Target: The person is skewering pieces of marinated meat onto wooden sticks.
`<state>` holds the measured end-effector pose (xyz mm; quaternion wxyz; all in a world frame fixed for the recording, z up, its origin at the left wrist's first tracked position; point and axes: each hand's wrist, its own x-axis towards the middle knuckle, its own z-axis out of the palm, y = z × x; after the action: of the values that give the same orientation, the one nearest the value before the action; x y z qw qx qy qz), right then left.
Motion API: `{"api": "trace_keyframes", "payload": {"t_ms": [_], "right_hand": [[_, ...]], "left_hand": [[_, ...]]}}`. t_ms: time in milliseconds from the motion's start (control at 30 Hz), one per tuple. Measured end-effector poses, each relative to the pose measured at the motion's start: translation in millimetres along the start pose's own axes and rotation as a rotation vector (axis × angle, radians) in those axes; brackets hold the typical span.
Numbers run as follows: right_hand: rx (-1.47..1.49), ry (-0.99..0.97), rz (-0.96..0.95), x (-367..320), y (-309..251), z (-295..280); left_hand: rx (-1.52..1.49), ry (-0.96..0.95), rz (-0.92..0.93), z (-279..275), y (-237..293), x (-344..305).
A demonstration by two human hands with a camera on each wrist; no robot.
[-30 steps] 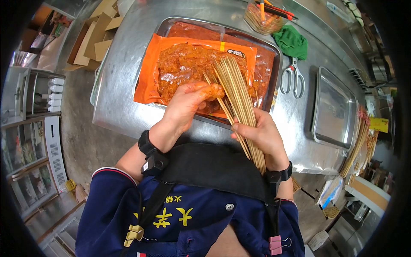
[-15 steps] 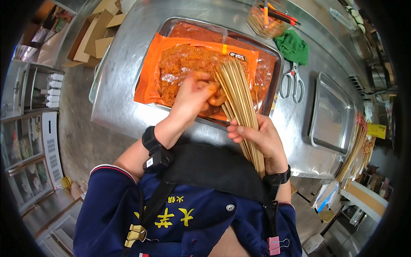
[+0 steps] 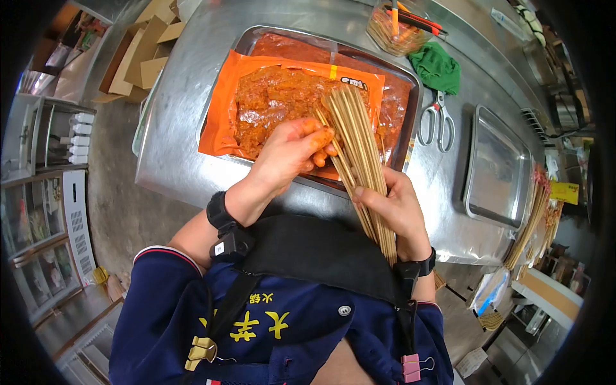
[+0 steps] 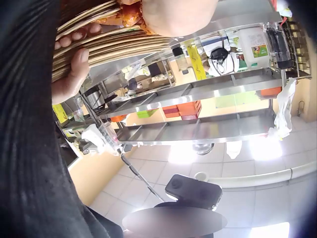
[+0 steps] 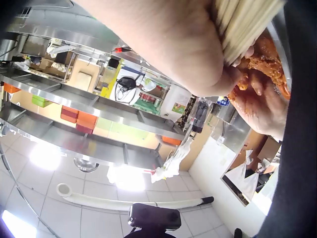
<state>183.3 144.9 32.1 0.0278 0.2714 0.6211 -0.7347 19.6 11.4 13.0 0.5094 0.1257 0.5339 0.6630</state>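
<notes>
My right hand (image 3: 396,206) grips a thick bundle of bamboo skewers (image 3: 357,141) at its lower part, thumb across the front. One or two skewers stand slightly apart on the bundle's left side. There my left hand (image 3: 285,154), its fingertips smeared with orange sauce, pinches a piece of marinated meat (image 4: 131,14) against a skewer. Most of the piece is hidden by the fingers in the head view. Beneath both hands lies an orange-edged bag of marinated meat (image 3: 269,96), on a metal tray (image 3: 416,112) with more red meat packs (image 3: 394,106).
On the steel table (image 3: 173,135), scissors (image 3: 437,122) and a green cloth (image 3: 436,65) lie right of the tray. Behind them is a clear container (image 3: 391,35) with pens or tools. Farther right sits another metal tray (image 3: 499,170). Cardboard boxes (image 3: 138,58) stand beyond the left edge.
My left hand moved up over the bag, an orange curled piece showing at its fingers, then came back down beside the separated skewer. My right hand kept the bundle nearly in place, its fingers shifting slightly.
</notes>
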Motion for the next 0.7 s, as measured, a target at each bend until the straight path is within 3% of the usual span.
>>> {"api": "trace_keyframes", "payload": {"t_ms": [133,333,500,600,700], "right_hand": [[0.000,0.106,-0.047,-3,-3,3],[-0.153,0.068,-0.021,1,-2,1],[-0.096,0.034,-0.005,6,2,0],[-0.110,0.017,0.026,6,1,0],[-0.088,0.019,0.044,7,-1,0]], "left_hand": [[0.034,0.006,0.010,0,-2,3],[0.133,0.054,0.016,4,-1,6],[0.157,0.065,0.032,-1,-4,7],[0.196,0.098,0.147,-7,-1,2],[0.283,0.263,0.223,-28,19,-8]]}}
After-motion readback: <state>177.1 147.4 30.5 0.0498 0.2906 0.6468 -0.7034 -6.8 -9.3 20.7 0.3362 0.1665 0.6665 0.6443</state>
